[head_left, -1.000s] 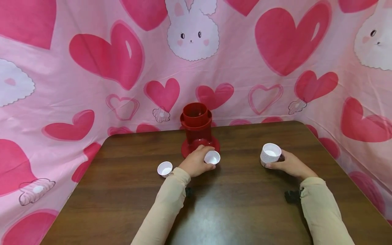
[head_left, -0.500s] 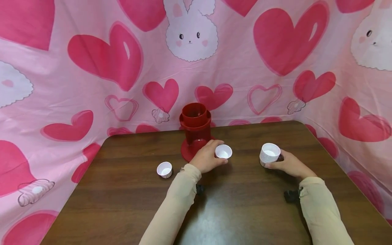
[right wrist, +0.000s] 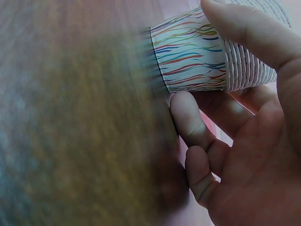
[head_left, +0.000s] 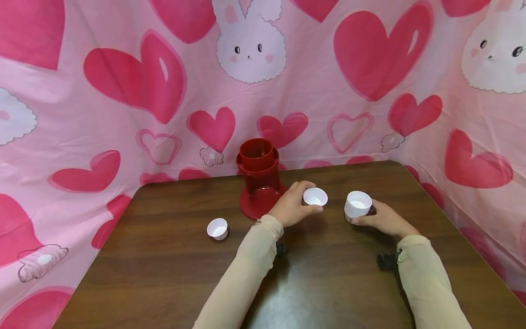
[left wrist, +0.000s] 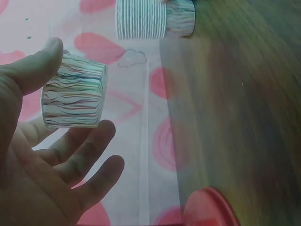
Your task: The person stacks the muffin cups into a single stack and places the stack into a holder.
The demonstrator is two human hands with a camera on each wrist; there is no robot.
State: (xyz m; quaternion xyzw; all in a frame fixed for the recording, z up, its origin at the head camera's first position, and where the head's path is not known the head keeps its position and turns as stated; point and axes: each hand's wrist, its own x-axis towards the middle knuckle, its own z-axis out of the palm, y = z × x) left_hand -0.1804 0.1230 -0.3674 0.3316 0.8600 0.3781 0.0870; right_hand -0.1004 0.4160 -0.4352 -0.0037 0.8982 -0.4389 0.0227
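Fingers (head_left: pixel 305 185) of the left hand (head_left: pixel 290 208) pinch a cup (head_left: pixel 315 197), mid-right of frame; the right hand (head_left: pixel 386 221) grips a stack (head_left: pixel 357 205); over-squeezing, I might crumple either.

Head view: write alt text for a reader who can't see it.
A left hand holds a white cup near a stack of cups that the right hand grips, at a wooden table. Another cup stands farther left; a red container stands at the back, before a pink heart-print cloth.

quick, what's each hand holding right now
Left hand: holding one paper cup.
Right hand: holding a stack of paper cups.
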